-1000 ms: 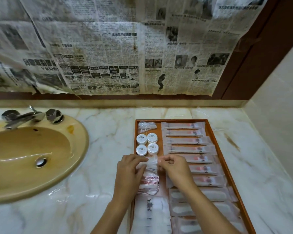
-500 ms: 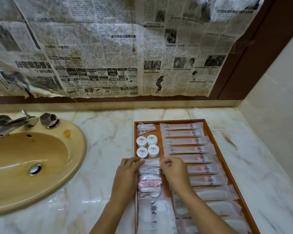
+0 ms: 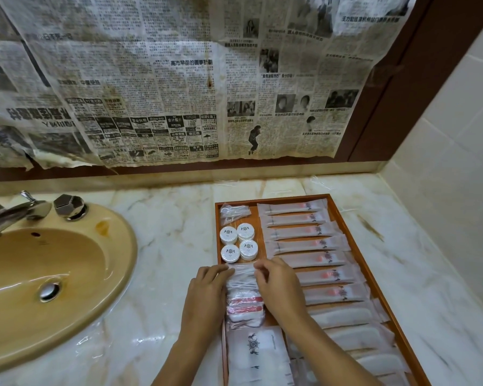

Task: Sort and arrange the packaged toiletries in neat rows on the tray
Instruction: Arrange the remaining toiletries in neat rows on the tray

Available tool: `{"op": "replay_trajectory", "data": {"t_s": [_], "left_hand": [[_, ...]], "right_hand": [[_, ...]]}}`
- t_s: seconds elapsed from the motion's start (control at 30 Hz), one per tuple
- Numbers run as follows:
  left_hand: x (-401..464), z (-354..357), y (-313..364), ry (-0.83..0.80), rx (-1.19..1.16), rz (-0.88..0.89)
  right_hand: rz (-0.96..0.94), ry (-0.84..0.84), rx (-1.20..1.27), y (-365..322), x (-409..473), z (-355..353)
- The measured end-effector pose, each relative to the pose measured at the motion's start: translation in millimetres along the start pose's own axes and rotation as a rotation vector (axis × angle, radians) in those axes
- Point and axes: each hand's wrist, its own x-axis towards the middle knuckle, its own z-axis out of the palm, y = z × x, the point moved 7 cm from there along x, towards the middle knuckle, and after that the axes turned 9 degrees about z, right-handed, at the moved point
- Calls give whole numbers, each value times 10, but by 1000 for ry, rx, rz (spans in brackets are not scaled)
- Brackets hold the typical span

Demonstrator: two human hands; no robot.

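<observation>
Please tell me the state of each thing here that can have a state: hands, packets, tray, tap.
left hand: pinches the clear packet's left end
right hand: pinches its right end
clear packet: held over the tray's left column
round containers: four, lids on, in a square
long sachets: sealed, in one row
tray: flat on counter
tap: no water running

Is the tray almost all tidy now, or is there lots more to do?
Nearly tidy. The long sachets already lie in a neat row down the tray, and four round tubs sit in a square. The left hand and right hand pinch a clear packet in the left column. The packets beneath look untidy.
</observation>
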Motion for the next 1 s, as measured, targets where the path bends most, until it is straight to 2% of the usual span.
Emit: {"op": "replay_trajectory", "data": {"t_s": [0.23, 0.37, 0.5, 0.77, 1.0], "left_hand": [[37, -47, 25, 7, -57, -30], [137, -175, 92, 93, -135, -46], [323, -223, 369, 136, -201, 26], [756, 52, 1327, 24, -372, 171], [929, 605, 2133, -83, -397, 266]], "right_hand": [[-15, -18, 2, 4, -10, -50], [42, 47, 130, 95, -10, -287], [63, 109, 213, 239, -29, -657], [185, 265, 331, 858, -105, -1547], [348, 432, 290, 1734, -422, -2028]]}}
